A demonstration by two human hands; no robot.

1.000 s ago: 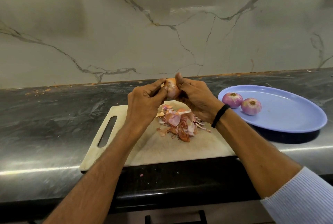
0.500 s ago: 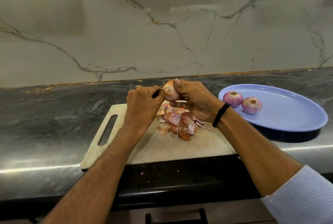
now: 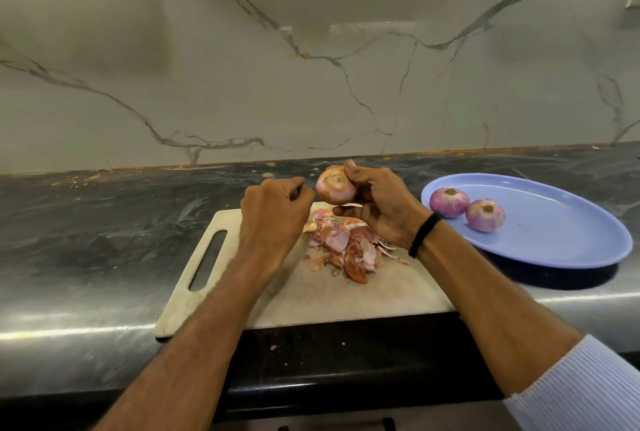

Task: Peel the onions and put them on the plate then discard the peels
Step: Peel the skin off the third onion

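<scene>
My right hand [image 3: 382,210] grips a partly peeled onion [image 3: 335,188] above the far edge of the cutting board [image 3: 311,295]. My left hand [image 3: 273,210] is curled into a fist just left of the onion, and its thumb and forefinger pinch the skin at the onion's left edge. A pile of pink and brown peels [image 3: 346,248] lies on the board under my hands. Two peeled purple onions [image 3: 449,202] [image 3: 485,215] sit side by side on the left part of the blue plate [image 3: 561,247].
The board has a handle slot [image 3: 207,259] on its left and lies near the front edge of the dark stone counter [image 3: 104,240]. A marble wall [image 3: 311,67] backs the counter. Small peel scraps lie on the dark ledge [image 3: 273,347] below the board.
My left hand has drawn back a little to the left and closed into a fist. My right hand has turned the onion, so its cut end faces me.
</scene>
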